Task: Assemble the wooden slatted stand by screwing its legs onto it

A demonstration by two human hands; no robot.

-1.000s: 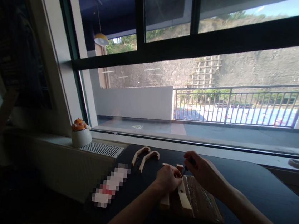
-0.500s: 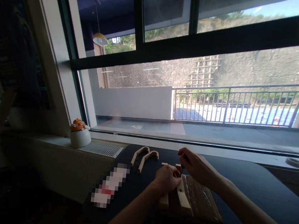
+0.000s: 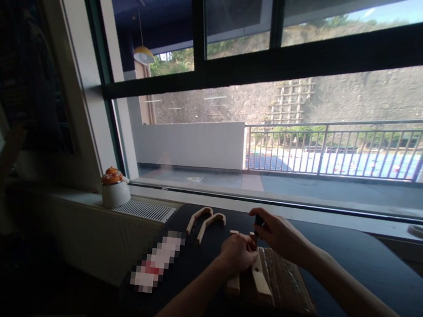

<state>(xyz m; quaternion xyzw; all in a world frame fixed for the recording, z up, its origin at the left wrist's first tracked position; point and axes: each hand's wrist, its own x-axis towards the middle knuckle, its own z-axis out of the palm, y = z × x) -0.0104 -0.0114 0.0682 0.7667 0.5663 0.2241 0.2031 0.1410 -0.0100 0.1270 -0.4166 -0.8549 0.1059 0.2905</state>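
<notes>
My right hand (image 3: 282,236) is closed around the dark handle of what looks like a screwdriver (image 3: 258,222), held upright with its lower end down by my left fingers. My left hand (image 3: 238,253) pinches at that spot, over the far part of a pale wooden strip (image 3: 260,282) with a dark hole in it. What the left fingertips grip is hidden. Under the strip lies a brown wooden board (image 3: 290,287) with a carved or worn surface. A second pale strip (image 3: 233,285) runs alongside on the left, partly covered by my left hand.
Two curved wooden pieces (image 3: 212,221) lie on the dark table (image 3: 352,261), left of my hands. Nearer is a blurred-out pale and red item (image 3: 157,262). A white pot with an orange lid (image 3: 115,193) stands on the radiator cover. Tape rolls (image 3: 419,232) sit on the right sill.
The fingers of my right hand have shifted slightly on the handle, and more of it shows. My left hand stays in place on the strip. The whole view has moved a little.
</notes>
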